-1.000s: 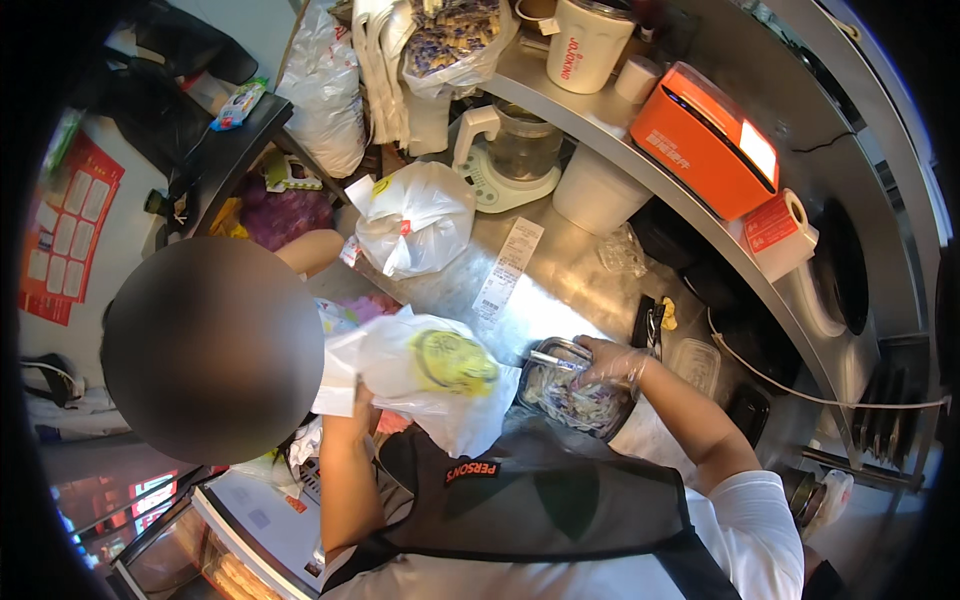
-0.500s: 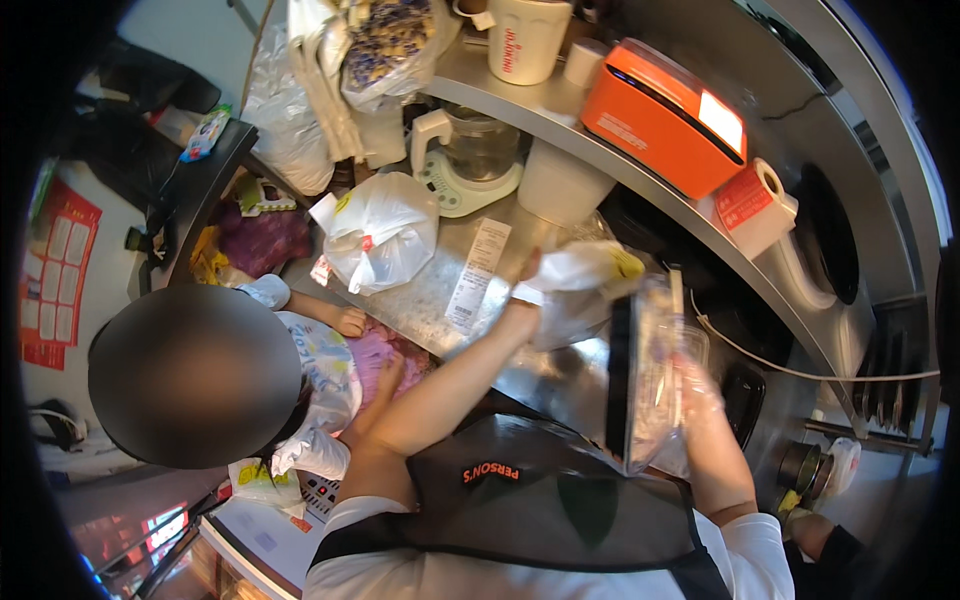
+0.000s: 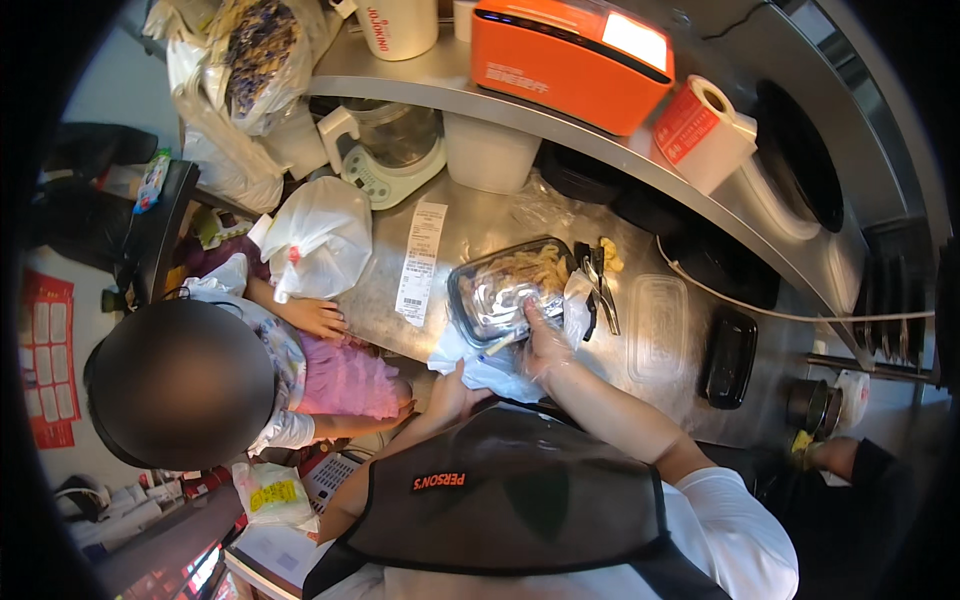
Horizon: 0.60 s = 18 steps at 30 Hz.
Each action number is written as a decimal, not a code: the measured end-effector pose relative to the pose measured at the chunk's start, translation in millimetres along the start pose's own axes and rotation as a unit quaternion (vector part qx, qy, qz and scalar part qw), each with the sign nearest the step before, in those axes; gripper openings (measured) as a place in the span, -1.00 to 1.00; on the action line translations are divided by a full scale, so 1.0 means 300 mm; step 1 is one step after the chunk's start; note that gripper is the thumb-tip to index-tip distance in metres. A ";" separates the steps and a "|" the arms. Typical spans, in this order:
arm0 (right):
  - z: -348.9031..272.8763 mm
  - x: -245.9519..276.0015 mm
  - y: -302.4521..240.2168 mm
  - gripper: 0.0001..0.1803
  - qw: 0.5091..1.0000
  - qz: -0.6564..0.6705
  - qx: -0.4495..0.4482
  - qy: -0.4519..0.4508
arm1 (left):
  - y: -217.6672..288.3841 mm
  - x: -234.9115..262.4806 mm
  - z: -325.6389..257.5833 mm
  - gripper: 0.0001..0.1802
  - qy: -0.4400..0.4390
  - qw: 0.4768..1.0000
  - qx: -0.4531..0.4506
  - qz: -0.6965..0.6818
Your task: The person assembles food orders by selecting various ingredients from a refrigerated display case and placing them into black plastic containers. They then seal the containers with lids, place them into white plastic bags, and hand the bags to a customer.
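A black takeaway container (image 3: 515, 272) with a clear lid and noodle-like food inside is tilted over the metal counter. My right hand (image 3: 546, 345), in a clear plastic glove, grips its near right edge, thumb on the lid. Below the container's near end is a thin white plastic bag (image 3: 478, 366). Low at the counter's edge, my left hand (image 3: 455, 394) holds this bag; its fingers are partly hidden. How far the container is inside the bag I cannot tell. Just right of the container lie metal tongs (image 3: 600, 290) with dark parts.
A long receipt (image 3: 422, 262) and a tied white bag (image 3: 320, 238) lie left. At right are a clear plastic lid or tray (image 3: 657, 328) and a black tray (image 3: 730, 357). An orange printer (image 3: 570, 62) stands on the shelf. Another person's hand (image 3: 315, 318) rests at the counter's left edge.
My right hand has brought the container left and turned it from on edge to nearly flat, over the bag. My left hand has drawn the bag down toward me.
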State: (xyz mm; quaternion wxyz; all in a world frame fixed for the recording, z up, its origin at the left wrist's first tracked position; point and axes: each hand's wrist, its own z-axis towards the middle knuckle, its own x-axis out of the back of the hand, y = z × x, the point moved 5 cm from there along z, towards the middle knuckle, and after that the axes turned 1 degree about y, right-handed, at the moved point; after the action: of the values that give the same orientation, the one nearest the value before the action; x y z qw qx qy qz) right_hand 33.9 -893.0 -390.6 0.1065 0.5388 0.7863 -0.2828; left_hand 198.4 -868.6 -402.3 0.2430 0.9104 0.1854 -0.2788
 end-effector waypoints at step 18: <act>-0.192 0.188 -0.377 -0.45 0.654 -0.665 0.342 0.115 | 0.417 -0.561 0.214 -0.26 -0.002 0.461 -0.413 0.785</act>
State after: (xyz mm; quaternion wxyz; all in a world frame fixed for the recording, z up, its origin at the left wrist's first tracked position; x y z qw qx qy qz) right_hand -83.3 -845.8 -332.9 -0.3932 -0.1013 0.7880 -0.4628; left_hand 100.2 -1039.2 -306.0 0.7072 0.4647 -0.5149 0.1369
